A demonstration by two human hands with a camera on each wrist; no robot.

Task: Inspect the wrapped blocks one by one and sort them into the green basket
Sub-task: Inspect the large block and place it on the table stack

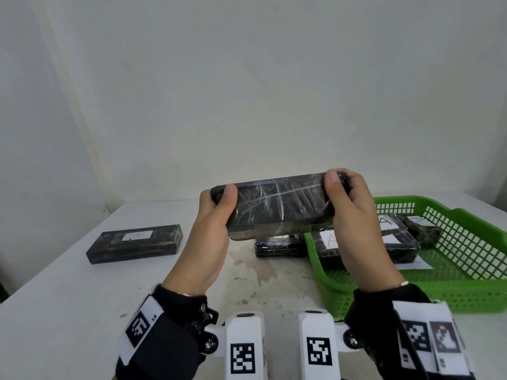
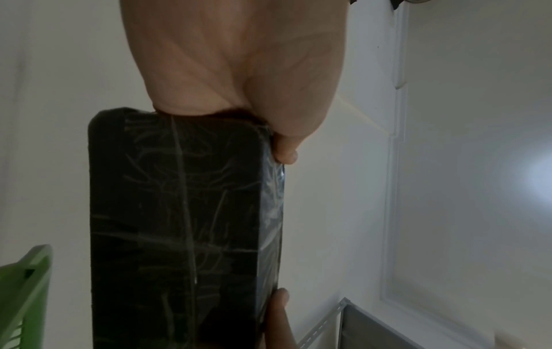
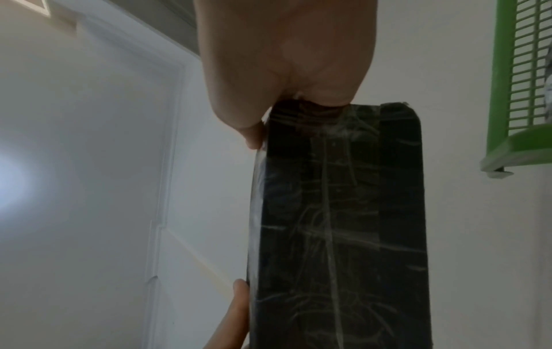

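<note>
Both hands hold one black block wrapped in clear film (image 1: 277, 204) up above the table, long side level. My left hand (image 1: 216, 215) grips its left end, thumb on the near face. My right hand (image 1: 343, 198) grips the right end the same way. The wrist views show the same wrapped block (image 2: 179, 224) (image 3: 343, 224) from below, with each thumb along its edge. The green basket (image 1: 466, 286) lies on the table at the right and holds several wrapped blocks with white labels (image 1: 406, 242).
A labelled black block (image 1: 134, 244) lies on the white table (image 1: 68, 297) at the left. Another wrapped block (image 1: 279, 246) lies under the held one, next to the basket's left wall. A white wall stands close behind the table.
</note>
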